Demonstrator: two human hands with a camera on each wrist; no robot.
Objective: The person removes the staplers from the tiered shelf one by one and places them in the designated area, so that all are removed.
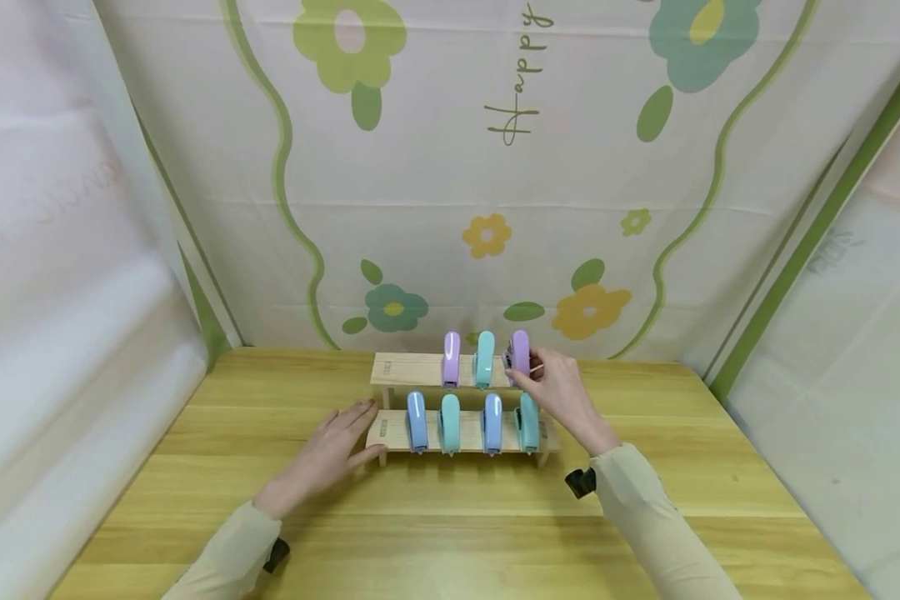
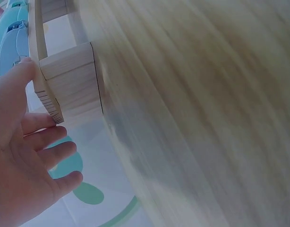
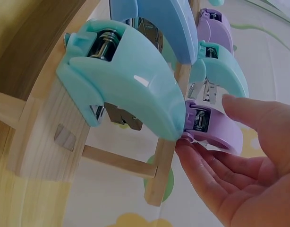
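A light wooden two-tier stand [image 1: 396, 429] holds several staplers. My right hand [image 1: 562, 385] grips the purple stapler [image 1: 521, 350] at the right of the upper tier. In the right wrist view, fingers lie under this purple stapler [image 3: 225, 130] and the thumb is above it. To its left on the upper tier are a teal stapler [image 1: 484, 358] and another purple stapler [image 1: 452, 358]. My left hand [image 1: 333, 442] touches the lower tier's left end; in the left wrist view its thumb and forefinger meet the board [image 2: 50, 106], other fingers loosely extended.
Blue staplers [image 1: 417, 421] [image 1: 492, 423] alternate with teal staplers [image 1: 450, 423] [image 1: 527, 423] along the lower tier. The stand is on a wood-grain table [image 1: 450, 533], close to a flower-printed cloth [image 1: 420, 167] at the back. More pale cloth hangs on both sides.
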